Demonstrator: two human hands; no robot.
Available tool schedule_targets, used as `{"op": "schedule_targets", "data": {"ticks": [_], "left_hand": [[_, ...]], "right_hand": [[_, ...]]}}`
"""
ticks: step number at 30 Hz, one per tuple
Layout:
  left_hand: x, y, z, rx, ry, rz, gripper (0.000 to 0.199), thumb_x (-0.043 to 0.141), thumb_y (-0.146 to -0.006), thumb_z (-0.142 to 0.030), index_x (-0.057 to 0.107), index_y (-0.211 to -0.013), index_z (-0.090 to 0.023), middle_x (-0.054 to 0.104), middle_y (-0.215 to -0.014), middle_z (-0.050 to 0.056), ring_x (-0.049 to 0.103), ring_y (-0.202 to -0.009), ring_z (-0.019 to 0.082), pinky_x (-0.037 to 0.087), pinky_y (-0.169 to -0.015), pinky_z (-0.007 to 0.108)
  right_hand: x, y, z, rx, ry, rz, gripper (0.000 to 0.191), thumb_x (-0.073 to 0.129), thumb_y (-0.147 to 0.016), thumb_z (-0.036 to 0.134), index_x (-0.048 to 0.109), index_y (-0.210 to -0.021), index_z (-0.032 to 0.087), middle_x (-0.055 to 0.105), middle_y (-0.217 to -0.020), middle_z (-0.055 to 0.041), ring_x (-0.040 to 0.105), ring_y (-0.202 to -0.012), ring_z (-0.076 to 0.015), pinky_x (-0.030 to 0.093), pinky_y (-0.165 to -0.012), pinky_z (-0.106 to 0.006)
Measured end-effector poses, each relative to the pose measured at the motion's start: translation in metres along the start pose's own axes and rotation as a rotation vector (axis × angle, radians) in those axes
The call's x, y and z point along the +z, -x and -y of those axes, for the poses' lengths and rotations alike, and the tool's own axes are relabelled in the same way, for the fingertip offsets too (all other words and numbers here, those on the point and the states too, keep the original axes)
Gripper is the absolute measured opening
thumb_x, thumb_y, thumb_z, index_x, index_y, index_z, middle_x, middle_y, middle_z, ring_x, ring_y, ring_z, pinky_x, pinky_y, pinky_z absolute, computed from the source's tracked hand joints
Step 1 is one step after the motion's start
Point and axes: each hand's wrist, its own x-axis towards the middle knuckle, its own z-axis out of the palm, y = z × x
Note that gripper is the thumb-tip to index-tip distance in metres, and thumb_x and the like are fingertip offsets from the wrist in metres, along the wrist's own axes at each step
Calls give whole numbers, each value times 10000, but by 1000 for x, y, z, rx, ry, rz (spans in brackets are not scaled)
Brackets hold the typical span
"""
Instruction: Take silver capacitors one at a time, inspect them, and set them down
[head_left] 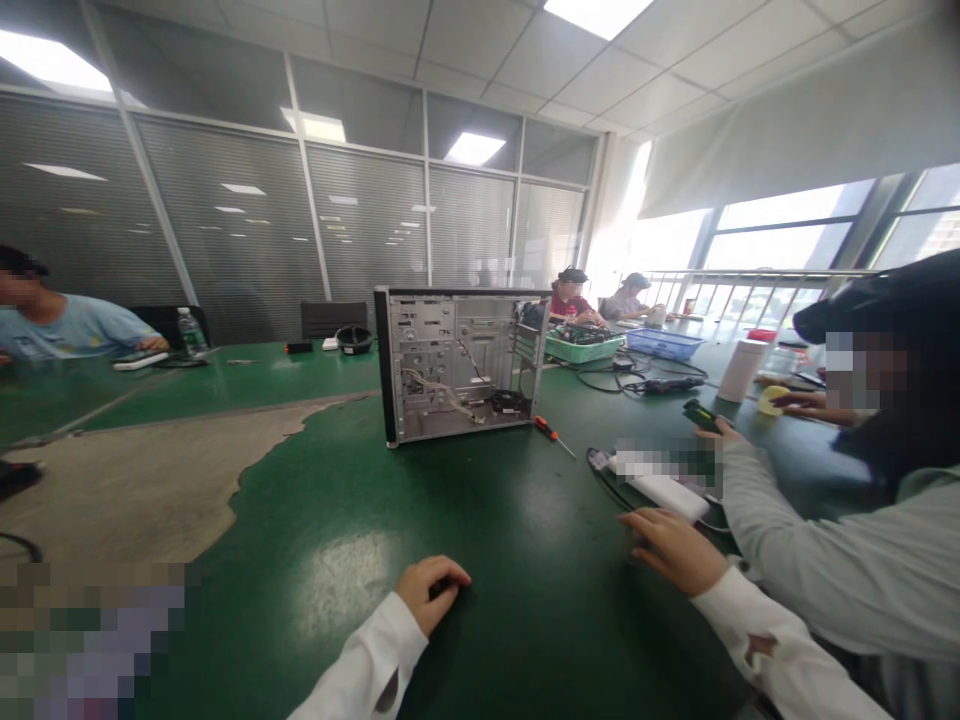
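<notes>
My left hand [430, 590] rests on the green table with fingers loosely bent and thumb apart, holding nothing. My right hand [676, 548] is open, fingers stretched leftward, just in front of the white power strip [664, 488]; I cannot tell if it touches the tabletop. Beyond both hands stands a computer case [461, 365], its side panel off and its inside facing me. Loose wires [442, 390] hang inside it, and a dark fan-like part [507, 401] sits low down. An orange-handled screwdriver [551, 433] lies by the case's right corner.
To the right, a person in a pale sleeve [817, 530] holds a small dark green object [703, 415]. Behind are a green basket [581, 350], a blue basket [664, 345], black cables [622, 368] and a pale cup [742, 370]. The table covering is torn at left [165, 480].
</notes>
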Motion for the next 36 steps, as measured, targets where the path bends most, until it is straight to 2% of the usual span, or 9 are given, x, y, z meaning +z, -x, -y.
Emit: {"op": "schedule_targets", "data": {"ticks": [3,5,9,12,17,21,26,31,36], "left_hand": [[2,1,1,9,24,-41,210,426,-657,-115,597,-752,-191,610,-765,19,542,-725,141,415,-601,227],[2,2,3,1,58,-147,291,424,-630,-93,553,-873,-186,586,-854,40,533,-772,158,421,-580,235],[1,4,14,-58,106,-453,517,444,-597,-110,354,-1102,-178,465,-1083,92,475,-930,212,429,-658,314],[-3,5,26,-76,132,-534,530,450,-590,-118,331,-1104,-170,438,-1102,103,454,-971,224,412,-733,359],[-7,6,39,-73,86,-543,502,483,-598,-150,360,-1085,-144,463,-1077,114,457,-982,231,400,-785,373],[-11,5,36,-102,-53,-512,405,531,-597,-206,463,-994,-158,529,-999,96,467,-959,243,359,-836,392],[-14,2,32,-197,-36,-470,367,537,-613,-210,493,-970,-140,567,-959,94,508,-906,227,394,-791,361],[-11,2,36,-182,-14,-465,390,541,-623,-220,479,-1001,-150,562,-967,83,505,-901,215,390,-790,351],[-7,5,37,-165,-78,-455,388,546,-618,-247,493,-994,-164,551,-980,88,475,-937,238,360,-805,384]], "right_hand": [[1,-31,55,-114,-106,15,395,472,-693,198,445,-1087,195,549,-926,-74,496,-874,-199,350,-793,-354],[10,-53,95,-189,-217,12,453,496,-683,203,400,-1126,216,542,-956,-61,485,-892,-196,347,-798,-347],[48,-93,167,-299,-584,-46,639,577,-607,204,304,-1183,230,497,-1051,-40,449,-975,-186,340,-843,-321],[80,-110,200,-253,-820,-28,834,609,-539,164,158,-1239,205,464,-1078,-62,466,-957,-188,358,-843,-334],[102,-114,205,-260,-939,-36,782,567,-531,126,195,-1218,177,419,-1124,-92,439,-992,-197,349,-865,-350],[99,-115,200,-229,-1005,-64,677,497,-549,80,265,-1176,190,472,-1045,-67,481,-922,-167,389,-820,-319],[92,-114,202,-281,-1021,-54,715,495,-540,67,251,-1197,206,456,-1083,-59,451,-966,-172,363,-850,-331],[82,-111,202,-419,-984,-41,688,486,-526,48,310,-1167,227,425,-1123,-47,389,-1036,-189,314,-891,-354],[78,-109,202,-436,-941,-23,658,485,-528,47,336,-1142,231,432,-1086,-44,395,-1012,-187,333,-863,-340]]}}
